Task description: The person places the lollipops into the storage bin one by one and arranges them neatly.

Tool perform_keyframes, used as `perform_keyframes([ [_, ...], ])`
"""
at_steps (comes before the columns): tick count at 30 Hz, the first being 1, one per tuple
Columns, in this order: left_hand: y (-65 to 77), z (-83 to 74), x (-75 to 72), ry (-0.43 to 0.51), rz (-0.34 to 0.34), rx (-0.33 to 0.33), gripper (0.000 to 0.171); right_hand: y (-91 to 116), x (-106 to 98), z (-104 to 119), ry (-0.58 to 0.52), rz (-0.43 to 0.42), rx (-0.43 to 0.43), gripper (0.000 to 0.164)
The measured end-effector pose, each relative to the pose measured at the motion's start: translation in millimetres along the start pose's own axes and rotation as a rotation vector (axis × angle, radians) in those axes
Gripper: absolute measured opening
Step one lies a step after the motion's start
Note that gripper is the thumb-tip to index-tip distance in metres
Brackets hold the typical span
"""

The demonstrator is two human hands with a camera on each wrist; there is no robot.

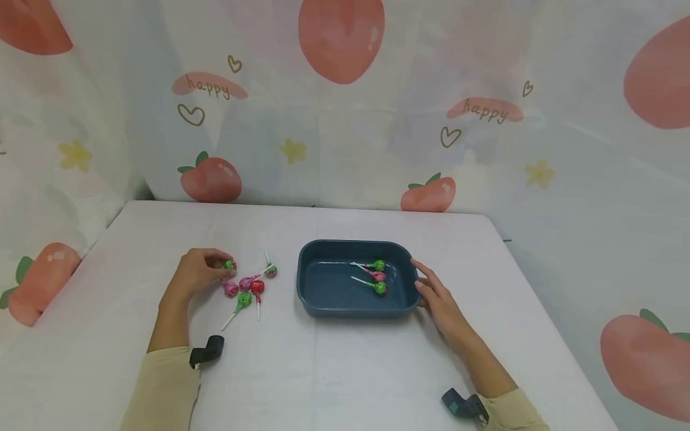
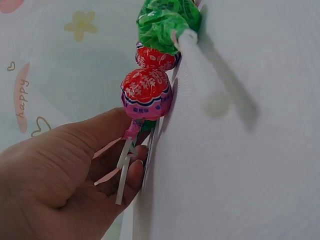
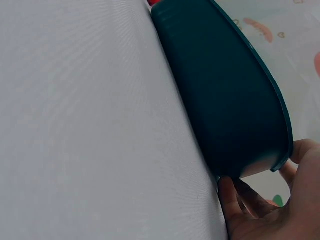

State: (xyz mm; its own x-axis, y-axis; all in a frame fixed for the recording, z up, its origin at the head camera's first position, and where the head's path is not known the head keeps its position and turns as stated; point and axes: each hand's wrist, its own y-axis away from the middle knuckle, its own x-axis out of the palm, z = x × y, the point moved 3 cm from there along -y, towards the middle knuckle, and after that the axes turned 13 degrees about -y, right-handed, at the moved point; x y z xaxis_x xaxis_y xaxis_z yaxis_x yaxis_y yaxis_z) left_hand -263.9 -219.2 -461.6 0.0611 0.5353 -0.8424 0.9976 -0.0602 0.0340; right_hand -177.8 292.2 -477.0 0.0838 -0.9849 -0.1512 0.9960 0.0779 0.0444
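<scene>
Left hand (image 1: 196,274) pinches green lollipop (image 1: 229,264) beside pink lollipop (image 1: 230,288); right hand (image 1: 446,311), fingers spread, touches tray (image 1: 326,280) at right end (three lollipops (image 1: 380,276) inside).

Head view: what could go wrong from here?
The left hand seems to pinch a round, green-wrapped lollipop; the round, pink-wrapped lollipop close beside could get dragged along.
The right hand grips the dark blue rectangular tray; a tug might shift the three wrapped lollipops inside.

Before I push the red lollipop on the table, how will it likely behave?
The red lollipop may roll or pivot, given its round head. Its straight stick looks stiff and should probably curb free rolling.
</scene>
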Motion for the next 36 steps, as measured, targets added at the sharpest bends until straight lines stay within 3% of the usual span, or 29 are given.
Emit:
perform_keyframes([
  [10, 1.9, -13.8, -7.0, -0.023, -0.015, 0.065, 0.033, -2, 0, 1, -0.018, 0.002, 0.001, 0.049],
  [20, 2.4, -45.2, -15.3, -0.039, -0.040, 0.186, 0.031, -2, -1, 0, -0.024, -0.003, -0.006, 0.049],
  [36, 5.0, -107.5, 6.1, 0.017, -0.046, 0.388, 0.029, 0, 1, 1, -0.037, 0.001, -0.001, 0.050],
])
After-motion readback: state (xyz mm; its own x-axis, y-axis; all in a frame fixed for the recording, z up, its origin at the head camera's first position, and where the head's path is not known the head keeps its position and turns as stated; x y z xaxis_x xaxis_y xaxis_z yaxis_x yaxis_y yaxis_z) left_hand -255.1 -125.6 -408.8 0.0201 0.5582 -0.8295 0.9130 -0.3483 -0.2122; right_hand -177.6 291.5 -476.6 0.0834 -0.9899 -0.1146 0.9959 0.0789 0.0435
